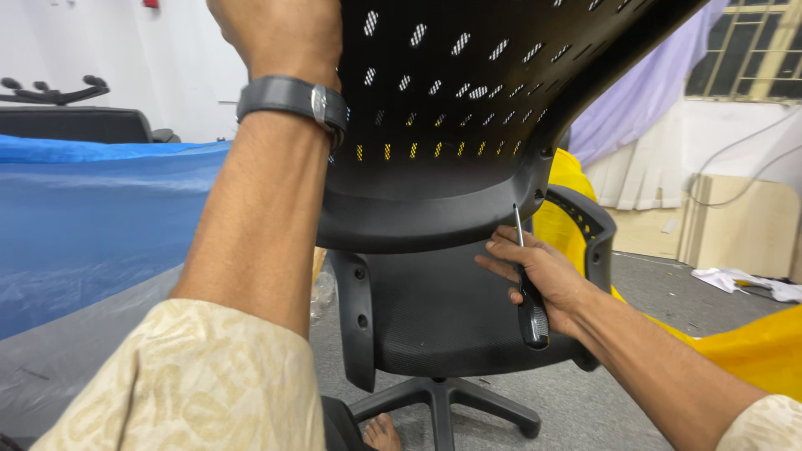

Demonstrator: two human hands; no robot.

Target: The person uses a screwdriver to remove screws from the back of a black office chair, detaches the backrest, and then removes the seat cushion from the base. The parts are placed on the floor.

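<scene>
- Left hand (276,33), at 11 o'clock, is raised against the black perforated chair backrest (451,100); its fingers run past the top edge of the view, so how far they close cannot be told. A dark wristwatch (292,98) sits on that wrist.
- Right hand (539,280), at 4 o'clock, is closed around the black handle of a screwdriver (525,276); the thin shaft points up, its tip just beside the backrest's lower rim.
- Backrest fills 12 to 1 o'clock, tilted, its lower edge hanging over the black mesh seat (443,309) at centre.
- Seat carries an armrest (355,309) on each side and stands on a black star base (443,401) at 6 o'clock; a bare foot (382,434) lies just beside the base.
- Blue plastic sheeting (92,225) covers the 9 o'clock area; more chair parts lie behind it at 10 o'clock.
- Yellow plastic wrapping (752,342) spreads from 2 to 4 o'clock behind the seat.
- Grey carpet floor (652,292) lies open at 3 o'clock; flat wooden boards (743,225) lean on the white wall, beneath a barred window (752,46).
</scene>
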